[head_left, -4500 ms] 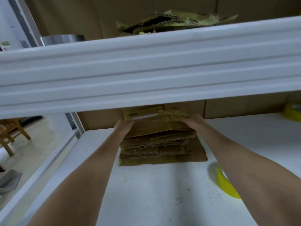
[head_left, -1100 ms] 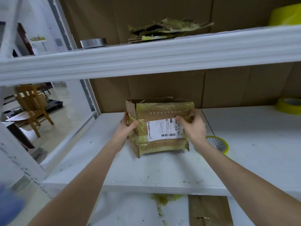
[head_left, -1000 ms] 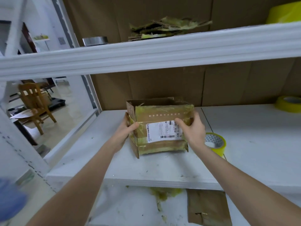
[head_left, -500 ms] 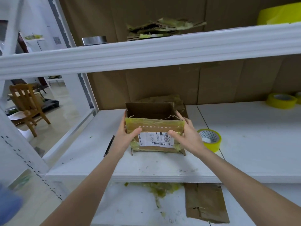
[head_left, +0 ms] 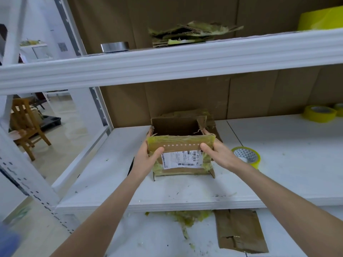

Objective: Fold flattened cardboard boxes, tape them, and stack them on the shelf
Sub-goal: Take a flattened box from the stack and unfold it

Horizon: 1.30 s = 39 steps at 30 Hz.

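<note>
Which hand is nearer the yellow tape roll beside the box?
Right. The right hand grips the box on its right, next to the tape roll; the left hand grips the far side.

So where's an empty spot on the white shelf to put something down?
The biggest bare patch on the shelf lies right of the near tape roll, in front of the far tape rolls. Another lies left of the left hand, toward the white post. Crowded at the box: the right hand grips it too, and flat cardboard lies behind.
</note>
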### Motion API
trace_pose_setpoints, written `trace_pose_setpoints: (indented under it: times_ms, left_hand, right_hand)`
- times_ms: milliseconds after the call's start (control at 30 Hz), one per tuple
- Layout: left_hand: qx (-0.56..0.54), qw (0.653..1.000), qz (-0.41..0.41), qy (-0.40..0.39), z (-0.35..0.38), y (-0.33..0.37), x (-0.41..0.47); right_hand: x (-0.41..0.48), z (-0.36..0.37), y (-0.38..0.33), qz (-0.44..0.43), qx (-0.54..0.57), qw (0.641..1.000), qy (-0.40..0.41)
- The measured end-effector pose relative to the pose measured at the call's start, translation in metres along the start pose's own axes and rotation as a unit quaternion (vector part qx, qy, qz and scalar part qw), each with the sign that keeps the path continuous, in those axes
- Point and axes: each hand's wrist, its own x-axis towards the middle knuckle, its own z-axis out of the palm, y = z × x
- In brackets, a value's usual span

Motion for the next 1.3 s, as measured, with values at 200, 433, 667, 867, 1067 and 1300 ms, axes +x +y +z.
trace_pose_setpoints:
  times_ms: [200, 433, 667, 867, 1067, 1300]
  left_hand:
    - [-0.023, 0.999, 0.017, -0.017, -0.009, 0.002, 0.001]
    - [0.032, 0.998, -0.015, -0.055, -0.018, -0.003, 0.014]
    - [0.049, 0.999, -0.004, -0.011, -0.017, 0.001, 0.015]
    - [0.094, 0.995, 0.022, -0.017, -0.016, -0.014, 0.016]
    - [0.041, 0.999, -0.003, -0.014, -0.017, -0.01, 0.017]
    - [0.103, 0.994, -0.034, -0.01, -0.011, -0.007, 0.035]
  right_hand:
    - [0.002, 0.003, 0.0, 0.011, -0.054, 0.998, 0.003]
    - [0.011, 0.004, -0.007, 0.054, -0.051, 0.997, -0.026]
    - [0.005, 0.0, -0.019, 0.064, -0.021, 0.998, -0.011]
    - [-0.001, 0.0, -0.011, 0.079, -0.012, 0.996, -0.034]
    - [0.007, 0.002, -0.013, 0.109, 0.097, 0.989, -0.021]
    - [0.014, 0.01, -0.002, 0.145, 0.086, 0.985, 0.017]
